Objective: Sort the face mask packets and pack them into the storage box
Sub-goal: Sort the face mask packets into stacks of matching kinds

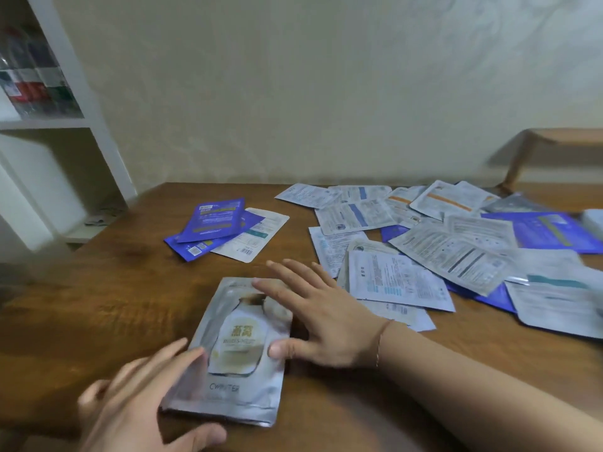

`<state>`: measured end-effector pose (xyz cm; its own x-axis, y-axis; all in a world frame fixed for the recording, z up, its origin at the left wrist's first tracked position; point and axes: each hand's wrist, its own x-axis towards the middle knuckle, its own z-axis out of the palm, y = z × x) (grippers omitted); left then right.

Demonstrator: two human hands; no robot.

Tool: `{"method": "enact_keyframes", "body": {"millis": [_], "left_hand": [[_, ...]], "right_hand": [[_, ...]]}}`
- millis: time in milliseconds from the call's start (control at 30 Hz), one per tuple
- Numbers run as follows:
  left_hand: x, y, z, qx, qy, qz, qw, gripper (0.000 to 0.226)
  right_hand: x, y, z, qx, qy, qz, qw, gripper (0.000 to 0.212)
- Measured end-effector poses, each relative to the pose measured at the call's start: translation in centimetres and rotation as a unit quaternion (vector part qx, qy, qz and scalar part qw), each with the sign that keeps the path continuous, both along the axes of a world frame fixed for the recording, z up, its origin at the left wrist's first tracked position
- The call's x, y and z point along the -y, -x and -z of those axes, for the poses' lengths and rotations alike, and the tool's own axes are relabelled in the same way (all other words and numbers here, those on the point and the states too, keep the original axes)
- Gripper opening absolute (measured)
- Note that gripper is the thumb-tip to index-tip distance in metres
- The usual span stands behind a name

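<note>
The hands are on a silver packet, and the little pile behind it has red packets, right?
Not red. In the head view the small pile behind the silver packet is blue, with one white packet. Both the left hand and right hand touch the silver one.

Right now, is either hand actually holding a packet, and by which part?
No lifted grip shows. The silver packet lies on the table; the left hand touches its lower-left edge, the right hand its right edge, fingers spread.
</note>
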<state>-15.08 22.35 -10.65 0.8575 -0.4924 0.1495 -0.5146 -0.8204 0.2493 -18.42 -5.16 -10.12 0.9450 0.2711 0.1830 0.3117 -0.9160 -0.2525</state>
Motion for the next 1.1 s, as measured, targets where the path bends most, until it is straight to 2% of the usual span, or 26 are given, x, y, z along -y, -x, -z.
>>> {"method": "enact_keyframes", "body": {"millis": [33,67,100,133,167,200,233,267,333,367,400,433,567,733,867,1000,1033,1100], "left_hand": [[0.3,-0.6,0.1,-0.03,-0.017,0.031,0.999,0.1],[0.2,-0.5,0.0,-0.026,0.005,0.074,0.997,0.103],[0.5,-0.6,0.7,-0.03,0.057,0.083,0.994,0.097],[1.6,0.1,0.3,-0.026,0.074,0.067,0.995,0.091],[3.9,0.8,-0.1,-0.018,0.057,0.092,0.994,0.088],[6.7,2.1,-1.0,0.014,0.096,0.14,0.985,0.078],[9.9,3.6,-2.2,0.097,0.129,0.169,0.972,0.071],[12.4,5.5,-2.5,0.099,0.128,0.214,0.963,0.07],[18.9,7.6,-4.1,-0.001,0.088,0.284,0.955,0.086],[21.9,7.2,-3.0,-0.041,-0.012,0.268,0.963,0.087],[25.1,6.5,-2.0,-0.08,-0.104,0.258,0.957,0.083],[27.6,5.7,-1.4,-0.093,-0.142,0.256,0.952,0.081],[32.5,1.5,0.4,-0.076,-0.164,0.235,0.955,0.087],[33.9,-2.7,0.2,-0.057,-0.186,0.207,0.959,0.087],[34.2,-5.6,-0.3,-0.052,-0.203,0.184,0.96,0.089],[34.0,-8.5,-0.4,-0.057,-0.202,0.142,0.967,0.104],[33.8,-9.0,-0.4,-0.057,-0.205,0.129,0.968,0.11],[33.2,-9.8,-0.7,-0.063,-0.217,0.102,0.969,0.116]], "right_hand": [[1.0,0.9,-0.5,0.008,-0.031,0.029,0.999,0.076],[2.3,2.1,-1.0,0.014,-0.053,0.067,0.996,0.072],[3.8,3.5,-1.3,0.018,-0.056,0.108,0.992,0.068],[5.6,5.0,-1.5,0.017,-0.043,0.152,0.987,0.066],[7.4,6.6,-1.4,0.01,-0.018,0.198,0.98,0.066],[9.4,8.2,-1.3,0.002,0.011,0.247,0.969,0.068],[11.3,9.7,-1.0,-0.004,0.038,0.298,0.954,0.073],[13.3,11.1,-0.7,-0.014,0.062,0.355,0.933,0.076],[16.7,13.4,-0.2,-0.066,0.088,0.459,0.882,0.077],[17.9,14.2,0.0,-0.097,0.082,0.488,0.864,0.081],[18.8,14.8,0.3,-0.124,0.065,0.498,0.856,0.086],[19.4,15.2,0.7,-0.146,0.047,0.495,0.855,0.091],[19.7,15.6,1.4,-0.159,0.029,0.454,0.876,0.113],[19.6,13.5,0.6,-0.141,0.047,0.423,0.894,0.108],[20.9,10.4,0.0,-0.11,0.02,0.416,0.902,0.076],[22.0,7.1,-0.3,-0.074,-0.023,0.42,0.904,0.079],[22.2,6.6,-0.2,-0.08,-0.028,0.419,0.904,0.075],[22.2,6.1,0.1,-0.074,-0.005,0.421,0.904,0.054]]}}
